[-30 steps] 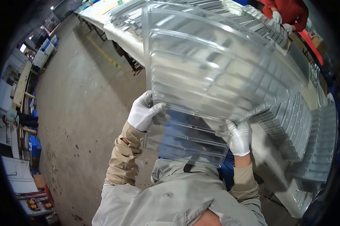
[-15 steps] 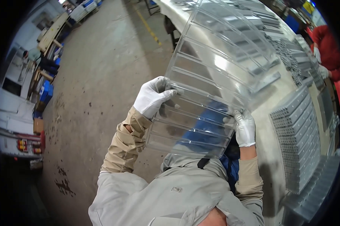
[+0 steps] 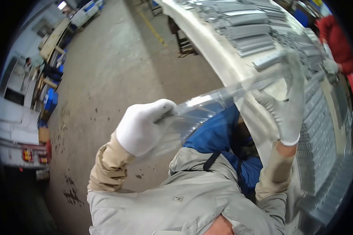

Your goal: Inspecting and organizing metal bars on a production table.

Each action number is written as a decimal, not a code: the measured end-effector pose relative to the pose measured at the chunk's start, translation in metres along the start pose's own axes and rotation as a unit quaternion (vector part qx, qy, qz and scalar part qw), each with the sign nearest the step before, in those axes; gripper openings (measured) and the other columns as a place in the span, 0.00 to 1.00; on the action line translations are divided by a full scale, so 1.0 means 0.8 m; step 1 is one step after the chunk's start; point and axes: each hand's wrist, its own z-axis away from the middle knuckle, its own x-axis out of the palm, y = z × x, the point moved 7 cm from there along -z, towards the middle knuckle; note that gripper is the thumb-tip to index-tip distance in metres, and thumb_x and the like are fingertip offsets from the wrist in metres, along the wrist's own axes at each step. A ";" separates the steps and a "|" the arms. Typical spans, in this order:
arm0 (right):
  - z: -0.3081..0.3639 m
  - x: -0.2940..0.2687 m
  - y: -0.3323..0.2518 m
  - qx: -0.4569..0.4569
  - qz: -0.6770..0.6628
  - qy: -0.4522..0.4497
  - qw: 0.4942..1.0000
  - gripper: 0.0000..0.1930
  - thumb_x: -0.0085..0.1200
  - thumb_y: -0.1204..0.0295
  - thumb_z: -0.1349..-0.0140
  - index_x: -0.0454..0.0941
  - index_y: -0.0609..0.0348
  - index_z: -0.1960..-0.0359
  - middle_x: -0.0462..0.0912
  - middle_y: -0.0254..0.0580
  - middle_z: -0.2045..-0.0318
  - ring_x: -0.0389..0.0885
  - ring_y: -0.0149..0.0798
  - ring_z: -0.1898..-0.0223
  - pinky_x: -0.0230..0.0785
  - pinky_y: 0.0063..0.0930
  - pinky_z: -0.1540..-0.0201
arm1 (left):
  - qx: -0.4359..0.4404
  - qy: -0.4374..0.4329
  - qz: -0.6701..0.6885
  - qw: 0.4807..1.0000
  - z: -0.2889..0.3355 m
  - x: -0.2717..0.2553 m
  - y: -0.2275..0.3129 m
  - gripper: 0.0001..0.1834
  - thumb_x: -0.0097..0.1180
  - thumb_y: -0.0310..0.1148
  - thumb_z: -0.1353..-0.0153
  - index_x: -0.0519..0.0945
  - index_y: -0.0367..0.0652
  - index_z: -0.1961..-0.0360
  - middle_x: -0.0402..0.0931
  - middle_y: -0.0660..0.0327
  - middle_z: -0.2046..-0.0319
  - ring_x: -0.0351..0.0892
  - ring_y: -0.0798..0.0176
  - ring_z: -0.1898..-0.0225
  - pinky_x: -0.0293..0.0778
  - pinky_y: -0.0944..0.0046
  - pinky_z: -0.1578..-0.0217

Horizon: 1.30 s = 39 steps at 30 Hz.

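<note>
In front of my body a clear plastic tray with ribbed compartments [image 3: 207, 109] is tilted so that it shows nearly edge-on, partly smeared by motion. My left hand [image 3: 143, 125], in a white glove, is closed around its near left end. At the other end, over the table, my gloved right hand [image 3: 282, 103] has its fingers stretched out and its thumb held apart. The tray's far end passes by those fingers; whether they touch it, I cannot tell. Beneath my right hand lies a tall stack of grey ribbed pieces [image 3: 321, 137].
A pale-covered table [image 3: 211, 51] runs along the right, bearing rows of grey metal-looking strips [image 3: 249, 29]. Across it a person in red [image 3: 337, 43] works with gloved hands. A ribbed clear-grey tray [image 3: 329, 196] sits at lower right. Workbenches and blue bins [image 3: 50, 98] line the left wall.
The tray has swung from facing me broadly to nearly edge-on. My right hand has left its near edge, moving up and right, and opened. My left hand has come lower and left, still gripping.
</note>
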 end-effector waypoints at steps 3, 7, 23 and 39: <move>0.023 -0.043 0.007 0.108 -0.010 -0.038 0.993 0.36 0.76 0.66 0.46 0.73 0.63 0.37 0.79 0.44 0.46 0.79 0.40 0.46 0.71 0.35 0.34 | 0.017 -0.044 0.003 0.999 -0.026 -0.003 0.013 0.05 0.63 0.24 0.36 0.82 0.38 0.60 0.82 0.53 0.73 0.85 0.58 0.72 0.80 0.60 0.67; 0.094 -0.084 -0.001 0.270 -0.104 0.068 0.955 0.31 0.77 0.66 0.47 0.76 0.63 0.44 0.80 0.42 0.49 0.81 0.35 0.53 0.77 0.28 0.47 | 0.007 -0.122 -0.053 0.991 -0.061 0.028 0.023 0.08 0.66 0.32 0.35 0.83 0.39 0.60 0.82 0.49 0.72 0.84 0.51 0.72 0.80 0.58 0.67; 0.164 -0.104 0.017 0.362 -0.036 0.063 0.930 0.16 0.62 0.65 0.29 0.78 0.67 0.51 0.89 0.47 0.60 0.84 0.30 0.66 0.78 0.24 0.62 | 0.063 -0.158 0.098 0.981 -0.083 0.125 0.033 0.14 0.62 0.40 0.30 0.84 0.40 0.53 0.83 0.50 0.70 0.85 0.49 0.68 0.81 0.60 0.63; 0.195 -0.116 0.050 0.399 -0.139 0.093 0.902 0.14 0.68 0.70 0.35 0.81 0.62 0.52 0.86 0.35 0.63 0.83 0.27 0.63 0.77 0.23 0.59 | -0.182 -0.312 0.286 0.888 -0.115 0.176 0.021 0.13 0.58 0.34 0.28 0.84 0.33 0.53 0.82 0.63 0.69 0.78 0.72 0.69 0.75 0.69 0.64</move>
